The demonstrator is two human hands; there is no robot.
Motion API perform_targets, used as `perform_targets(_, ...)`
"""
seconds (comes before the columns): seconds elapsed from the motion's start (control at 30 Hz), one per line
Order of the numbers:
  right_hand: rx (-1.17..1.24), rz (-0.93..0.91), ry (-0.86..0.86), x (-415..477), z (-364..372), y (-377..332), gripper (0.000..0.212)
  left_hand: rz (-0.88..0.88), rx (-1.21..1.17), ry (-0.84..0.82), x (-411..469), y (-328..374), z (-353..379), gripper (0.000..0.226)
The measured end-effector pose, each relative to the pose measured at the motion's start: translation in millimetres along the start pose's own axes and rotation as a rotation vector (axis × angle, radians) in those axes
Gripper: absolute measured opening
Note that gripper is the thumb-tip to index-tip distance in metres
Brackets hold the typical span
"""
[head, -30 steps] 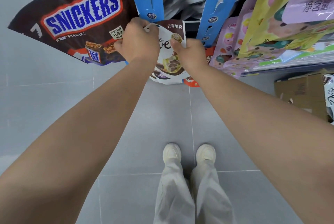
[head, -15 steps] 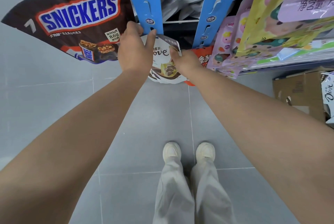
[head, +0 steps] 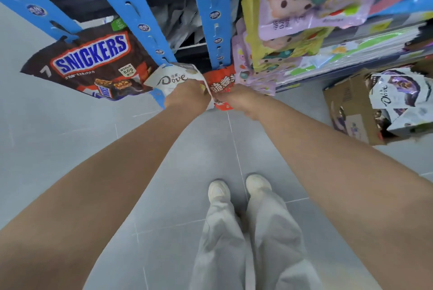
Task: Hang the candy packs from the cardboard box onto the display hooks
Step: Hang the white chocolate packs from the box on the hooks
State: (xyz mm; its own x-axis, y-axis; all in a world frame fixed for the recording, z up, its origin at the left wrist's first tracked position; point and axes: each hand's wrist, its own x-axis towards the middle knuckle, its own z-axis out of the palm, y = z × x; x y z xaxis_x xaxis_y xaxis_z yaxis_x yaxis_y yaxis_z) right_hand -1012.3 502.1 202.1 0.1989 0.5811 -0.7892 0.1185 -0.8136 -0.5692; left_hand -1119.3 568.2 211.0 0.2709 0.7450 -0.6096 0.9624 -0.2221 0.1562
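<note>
A white Dove candy pack (head: 173, 77) hangs at the foot of a blue display strip (head: 140, 25), its top edge against the strip. My left hand (head: 187, 96) covers and grips the pack's lower part. My right hand (head: 236, 100) holds the pack's right lower edge, in front of a red candy pack (head: 221, 83). The fingertips of both hands are hidden. At the right stands the cardboard box (head: 346, 111) with more Dove packs (head: 396, 93) in it.
A large Snickers bag (head: 93, 64) hangs to the left on another blue strip (head: 37, 13). A second blue strip (head: 214, 15) rises in the middle. Pastel candy bags (head: 302, 6) crowd the right shelf. My feet (head: 239, 190) stand on grey floor tiles.
Both hands slid down from the Dove pack's top to its lower part. The pack now hangs from the strip. The camera tilted, bringing the box and red pack into view.
</note>
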Motion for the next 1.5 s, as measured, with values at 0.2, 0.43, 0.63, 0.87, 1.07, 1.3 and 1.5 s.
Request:
perform_targets(0.2, 0.164, 0.071, 0.102, -82.3, -105.2, 69.3, 0.039, 0.258, 0.099, -0.141, -51.5, 130.9, 17.5, 0.037)
perform_targets(0.43, 0.484, 0.186, 0.308, -137.4, -255.3, 196.9, 0.013, 0.464, 0.109, -0.199, -94.9, 320.2, 74.5, 0.028)
perform_targets(0.63, 0.611, 0.413, 0.484, -155.2, -373.1, 304.0, 0.022, 0.475, 0.017, -0.317, -107.2, 458.7, 139.1, 0.018)
perform_targets(0.87, 0.555, 0.373, 0.529, -141.0, -472.0, 397.3, 0.035, 0.423, 0.093, -0.337, -59.0, 563.8, 207.8, 0.035)
perform_targets(1.07, 0.588, 0.419, 0.555, -80.6, -515.4, 465.7, 0.033, 0.356, 0.17, -0.38, 12.3, 611.3, 276.3, 0.039)
perform_targets(1.3, 0.539, 0.503, 0.498, 29.7, -540.8, 550.4, 0.033, 0.178, 0.105, -0.409, 93.3, 623.2, 388.6, 0.035)
perform_targets(1.5, 0.318, 0.488, 0.5, 103.3, -548.5, 593.0, 0.039, -0.071, -0.227, -0.462, 134.9, 618.3, 453.8, 0.03)
